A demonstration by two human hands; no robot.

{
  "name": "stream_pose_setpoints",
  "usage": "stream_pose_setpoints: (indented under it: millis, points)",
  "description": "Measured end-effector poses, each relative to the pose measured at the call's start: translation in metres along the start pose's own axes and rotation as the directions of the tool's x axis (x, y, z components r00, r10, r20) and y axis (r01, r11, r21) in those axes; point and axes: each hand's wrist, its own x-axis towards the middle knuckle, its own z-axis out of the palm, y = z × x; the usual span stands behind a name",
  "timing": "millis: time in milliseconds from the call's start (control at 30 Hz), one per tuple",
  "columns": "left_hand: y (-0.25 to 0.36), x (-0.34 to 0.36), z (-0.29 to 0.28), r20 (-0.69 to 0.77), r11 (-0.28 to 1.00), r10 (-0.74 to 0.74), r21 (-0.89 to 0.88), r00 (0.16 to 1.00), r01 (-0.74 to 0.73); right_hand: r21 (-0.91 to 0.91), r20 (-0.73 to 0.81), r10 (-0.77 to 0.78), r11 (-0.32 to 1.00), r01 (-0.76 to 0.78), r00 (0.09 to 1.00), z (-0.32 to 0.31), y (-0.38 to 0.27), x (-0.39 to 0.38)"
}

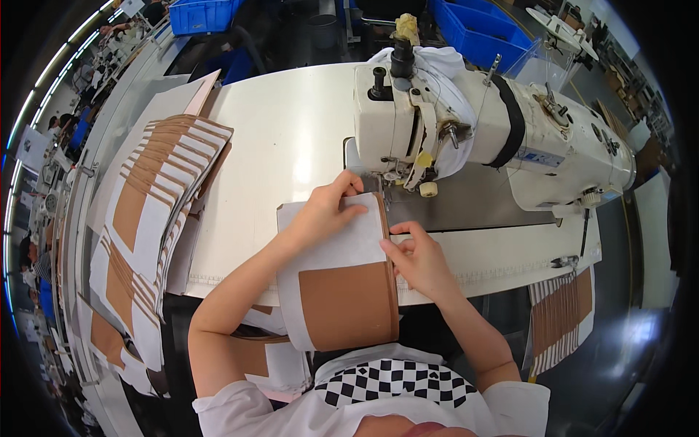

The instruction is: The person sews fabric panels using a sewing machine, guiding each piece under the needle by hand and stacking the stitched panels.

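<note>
A white fabric panel (328, 244) with a brown rectangular patch (348, 304) lies at the near edge of the sewing table, its lower part hanging toward my lap. Brown edging runs down its right side. My left hand (331, 210) rests on the panel's upper part, fingers bent and thumb apart, just left of the needle area. At the right edge, my right hand (421, 258) pinches the edging between thumb and fingers. The white sewing machine (451, 124) stands just beyond; the panel's top right corner is close to its presser foot, and contact there cannot be made out.
Stacked brown-and-white panels (164, 171) lie on the left, with more panels (280, 364) near my lap. Another bundle (561, 320) hangs at the right. A dark pointed tool (564, 261) lies at the table's right end. Blue bins (484, 33) stand behind.
</note>
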Motion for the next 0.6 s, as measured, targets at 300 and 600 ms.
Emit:
stream_pose_setpoints:
  millis: [300,600]
  points:
    - [-0.010,0.009,0.009,0.134,0.543,0.600,0.656,0.789,-0.524,-0.250,-0.073,0.004,0.968,-0.022,0.997,0.007,-0.008,0.022]
    - [-0.020,0.015,0.010,0.128,0.577,0.622,0.592,0.772,-0.563,-0.536,-0.244,-0.353,0.825,0.178,0.903,0.032,0.014,0.005]
